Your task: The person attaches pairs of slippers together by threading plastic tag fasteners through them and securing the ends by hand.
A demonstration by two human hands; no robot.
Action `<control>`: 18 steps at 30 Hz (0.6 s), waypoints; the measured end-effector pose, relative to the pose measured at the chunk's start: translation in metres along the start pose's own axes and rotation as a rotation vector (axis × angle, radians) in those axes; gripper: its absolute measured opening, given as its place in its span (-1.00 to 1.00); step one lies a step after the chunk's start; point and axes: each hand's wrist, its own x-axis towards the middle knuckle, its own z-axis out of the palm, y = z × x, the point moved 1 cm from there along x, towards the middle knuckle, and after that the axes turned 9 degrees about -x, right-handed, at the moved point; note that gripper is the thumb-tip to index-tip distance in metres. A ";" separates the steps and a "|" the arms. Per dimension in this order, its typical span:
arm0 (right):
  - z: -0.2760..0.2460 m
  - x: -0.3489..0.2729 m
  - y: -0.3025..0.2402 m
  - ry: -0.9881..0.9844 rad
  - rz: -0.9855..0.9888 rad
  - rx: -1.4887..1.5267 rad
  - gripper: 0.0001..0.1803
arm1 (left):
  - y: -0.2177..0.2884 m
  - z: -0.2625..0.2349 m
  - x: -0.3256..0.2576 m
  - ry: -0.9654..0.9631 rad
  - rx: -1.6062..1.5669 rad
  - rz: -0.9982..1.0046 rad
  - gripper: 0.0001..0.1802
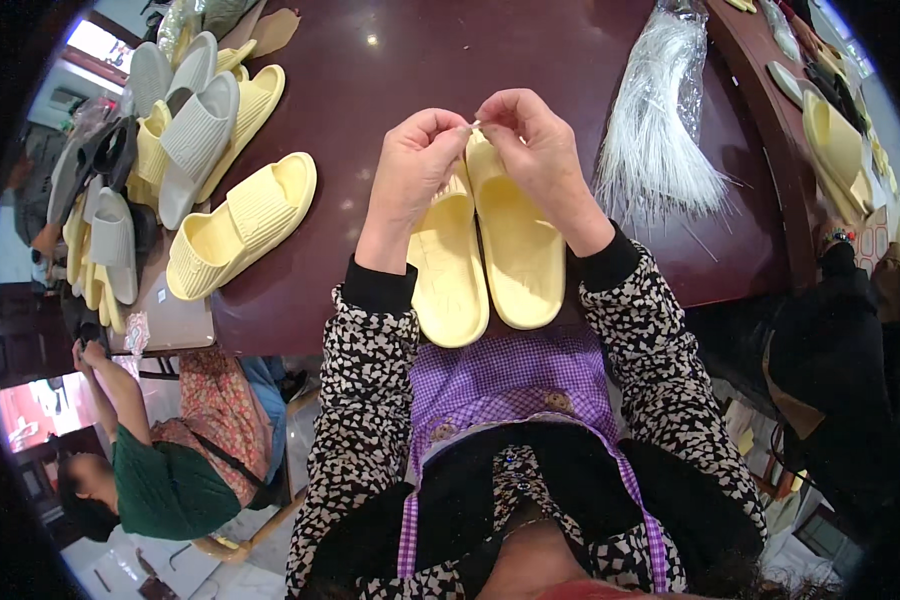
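A: Holding what, and where?

B: Pair of pale yellow slides, laid side by side, soles up, heels overhanging the near edge of the dark counter toward the lap. Left hand and right hand meeting above the toe ends, each grip narrow, fingertips pinched on something tiny and pale between them, too small to name.

A: Why pressed together like that?

B: Probably to keep the two as a matched pair while the fingers work at the toes; resting on the counter edge frees both hands from bearing weight.

A: Around them?

B: Bundle of clear plastic strands in a bag, just right of the right hand, within easy reach, likely put there for that. Single yellow slide near the left edge, apart from the pair. Heap of grey and yellow slides crowding the far left corner, some on a grey tray.

A: Room to move?

B: Bare dark wood beyond the hands toward the far edge, open and shiny. Tighter on the right, strands close. More yellow slides on a second surface at the far right. Another person seated low, below the left edge
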 end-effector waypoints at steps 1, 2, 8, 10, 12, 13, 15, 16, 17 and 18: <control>-0.001 0.000 -0.001 0.030 -0.030 -0.041 -0.80 | 0.001 0.001 -0.001 0.013 -0.052 0.049 -0.91; -0.003 0.001 -0.002 0.061 -0.061 -0.084 -0.81 | 0.002 0.002 -0.001 0.024 -0.104 0.098 -0.89; -0.031 -0.003 -0.003 0.181 -0.071 -0.181 -0.82 | 0.013 -0.012 -0.001 0.251 -0.172 0.358 -0.85; -0.033 -0.022 -0.012 0.147 0.043 -0.117 -0.81 | 0.009 -0.037 0.002 0.357 -0.216 0.370 -0.84; -0.029 -0.045 -0.029 0.056 0.040 -0.329 -0.78 | 0.007 -0.056 0.002 0.424 -0.238 0.370 -0.83; -0.024 -0.053 -0.036 0.016 0.012 -0.423 -0.76 | 0.004 -0.058 0.003 0.449 -0.241 0.384 -0.84; -0.017 -0.061 -0.043 -0.013 -0.007 -0.543 -0.74 | 0.003 -0.050 0.004 0.433 -0.273 0.368 -0.85; -0.013 -0.062 -0.047 -0.063 -0.064 -0.592 -0.72 | 0.005 -0.047 0.003 0.452 -0.281 0.362 -0.86; -0.010 -0.062 -0.049 -0.117 -0.120 -0.638 -0.69 | 0.006 -0.045 0.003 0.474 -0.287 0.356 -0.87; -0.007 -0.060 -0.047 -0.107 -0.121 -0.655 -0.69 | 0.007 -0.044 0.006 0.457 -0.298 0.357 -0.87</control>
